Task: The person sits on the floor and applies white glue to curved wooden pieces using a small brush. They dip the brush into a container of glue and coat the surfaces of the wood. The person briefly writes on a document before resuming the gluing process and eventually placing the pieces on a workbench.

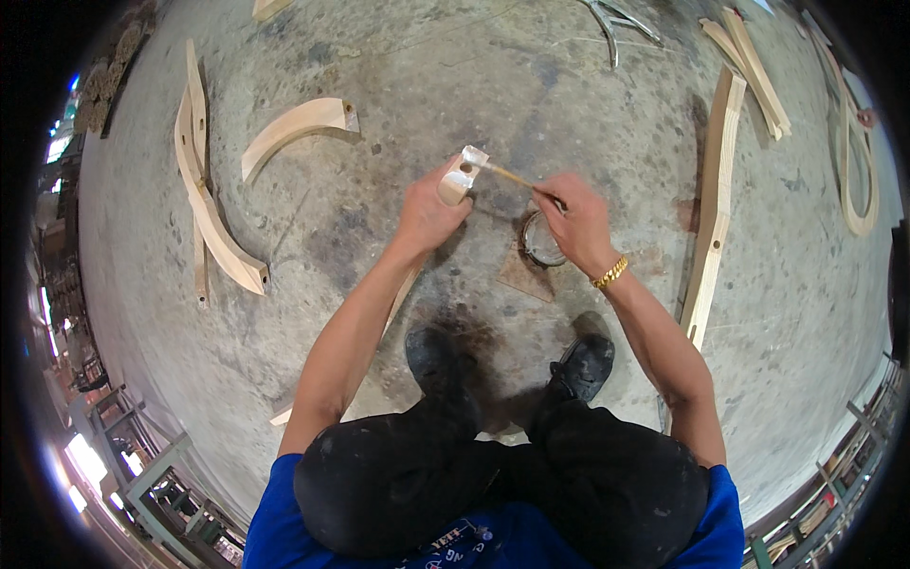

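Observation:
My left hand is closed round a pale wooden piece; its end, with a dark round hole and a whitish wet-looking face, sticks up past my fingers. Between the fingers of my right hand is a thin brush, its tip touching that whitish end. A gold chain bracelet circles my right wrist. Partly covered by my right hand, a round container stands on a brownish flat sheet on the concrete floor; its contents are hard to make out.
A curved wooden piece lies to the left, with more curved pieces beyond it. On the right are a long wooden bar, narrow strips and a looped piece. A metal frame lies at the far side.

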The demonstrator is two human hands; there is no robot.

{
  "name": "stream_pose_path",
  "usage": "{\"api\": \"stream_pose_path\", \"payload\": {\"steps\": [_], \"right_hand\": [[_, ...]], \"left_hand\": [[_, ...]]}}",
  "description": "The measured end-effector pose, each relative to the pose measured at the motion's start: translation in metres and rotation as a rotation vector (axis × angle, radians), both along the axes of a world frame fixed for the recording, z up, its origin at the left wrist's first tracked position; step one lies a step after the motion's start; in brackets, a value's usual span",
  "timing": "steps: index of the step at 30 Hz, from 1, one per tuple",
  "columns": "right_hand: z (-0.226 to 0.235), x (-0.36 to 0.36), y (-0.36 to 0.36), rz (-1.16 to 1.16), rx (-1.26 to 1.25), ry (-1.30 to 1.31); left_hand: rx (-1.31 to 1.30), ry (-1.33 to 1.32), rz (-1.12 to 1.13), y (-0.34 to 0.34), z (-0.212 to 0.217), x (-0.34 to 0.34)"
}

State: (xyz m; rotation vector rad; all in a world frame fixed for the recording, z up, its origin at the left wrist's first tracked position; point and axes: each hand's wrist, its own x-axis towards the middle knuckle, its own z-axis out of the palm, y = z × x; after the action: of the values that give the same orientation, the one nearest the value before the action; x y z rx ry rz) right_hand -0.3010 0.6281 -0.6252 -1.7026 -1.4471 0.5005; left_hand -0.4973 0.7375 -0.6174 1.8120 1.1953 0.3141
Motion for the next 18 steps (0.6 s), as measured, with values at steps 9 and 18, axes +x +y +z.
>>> {"api": "stream_pose_path", "payload": {"steps": [9, 18], "right_hand": [[0.005, 0.005, 0.002, 0.054, 0.034, 0.122], [0.000, -0.010, -0.011, -0.037, 0.128, -0.076]], "left_hand": [[-0.005, 0.018, 0.001, 0.001, 0.000, 0.000], [-0.010, 0.031, -0.003, 0.000, 0.003, 0.000]]}}
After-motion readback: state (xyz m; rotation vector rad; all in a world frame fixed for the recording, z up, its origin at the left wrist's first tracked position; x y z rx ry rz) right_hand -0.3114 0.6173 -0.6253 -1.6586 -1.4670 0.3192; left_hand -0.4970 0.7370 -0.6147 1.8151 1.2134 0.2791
